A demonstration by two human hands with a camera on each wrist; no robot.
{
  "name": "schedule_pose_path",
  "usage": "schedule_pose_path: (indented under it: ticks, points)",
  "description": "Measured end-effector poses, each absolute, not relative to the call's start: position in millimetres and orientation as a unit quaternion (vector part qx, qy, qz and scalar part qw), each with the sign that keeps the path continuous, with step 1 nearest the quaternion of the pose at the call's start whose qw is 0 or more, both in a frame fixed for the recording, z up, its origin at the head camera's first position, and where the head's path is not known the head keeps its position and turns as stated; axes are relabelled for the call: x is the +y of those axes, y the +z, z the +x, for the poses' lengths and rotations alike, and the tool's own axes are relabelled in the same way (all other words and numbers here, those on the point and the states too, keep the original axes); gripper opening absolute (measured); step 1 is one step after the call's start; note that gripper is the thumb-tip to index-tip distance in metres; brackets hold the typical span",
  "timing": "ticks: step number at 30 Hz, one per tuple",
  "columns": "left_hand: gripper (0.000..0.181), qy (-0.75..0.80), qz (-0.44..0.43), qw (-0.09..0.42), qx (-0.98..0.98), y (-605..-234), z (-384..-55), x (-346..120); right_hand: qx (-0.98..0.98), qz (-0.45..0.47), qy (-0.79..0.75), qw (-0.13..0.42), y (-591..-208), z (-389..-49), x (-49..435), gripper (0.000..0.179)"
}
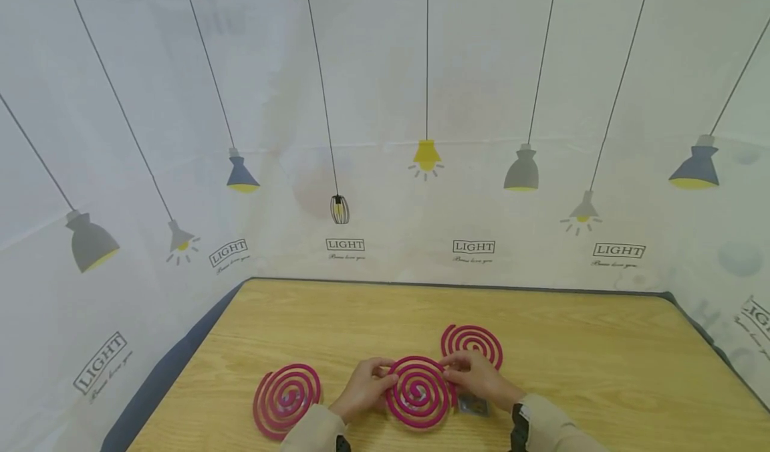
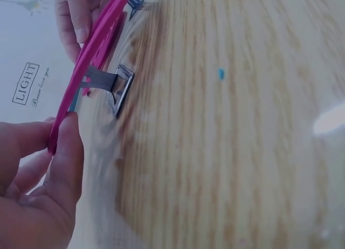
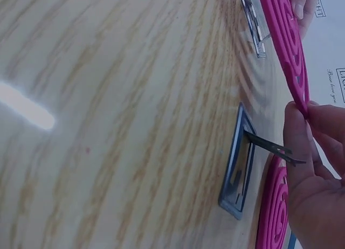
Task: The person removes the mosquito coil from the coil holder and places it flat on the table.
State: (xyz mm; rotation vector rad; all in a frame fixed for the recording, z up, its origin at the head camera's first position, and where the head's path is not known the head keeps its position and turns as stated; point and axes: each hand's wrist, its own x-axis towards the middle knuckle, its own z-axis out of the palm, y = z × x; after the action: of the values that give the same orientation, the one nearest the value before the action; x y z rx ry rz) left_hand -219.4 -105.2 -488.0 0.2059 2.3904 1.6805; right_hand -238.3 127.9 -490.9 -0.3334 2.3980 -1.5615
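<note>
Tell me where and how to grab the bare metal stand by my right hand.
Pinch the metal stand by opposite edges of its rectangular base, probably from the near side: the base is flat, the stem thin, and the held pink coil sits close on the left.

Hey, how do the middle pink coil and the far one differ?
The left hand and right hand hold the middle coil above a metal stand; the far coil lies on the table. The middle coil shows almost whole, while the right hand partly hides the far coil. Both are pink spirals.
</note>
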Motion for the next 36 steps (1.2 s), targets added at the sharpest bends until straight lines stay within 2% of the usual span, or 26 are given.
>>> schedule_pose_path:
  ticks: [13, 22, 27, 33, 36]
  points:
    - [0.029, 0.581, 0.075, 0.092, 0.805, -487.7, -223.3, -106.7, 0.838, -0.139, -0.519, 0.097, -485.5, -238.9, 128.7, 0.022]
    - [0.030, 0.590, 0.061, 0.101, 0.799, -475.5, -228.7, -107.1, 0.834, -0.160, -0.524, 0.061, -477.9, -241.7, 128.7, 0.019]
    - [0.028, 0.604, 0.054, 0.079, 0.791, -470.0, -232.1, -106.2, 0.842, -0.146, -0.518, 0.044, -473.3, -244.6, 126.4, 0.019]
    - [0.027, 0.621, 0.048, 0.042, 0.781, -467.5, -239.0, -105.0, 0.856, -0.132, -0.501, -0.001, -469.2, -251.6, 120.1, 0.016]
    - [0.026, 0.625, 0.045, 0.036, 0.778, -466.2, -242.7, -104.4, 0.861, -0.102, -0.499, 0.012, -466.9, -254.9, 117.5, 0.016]
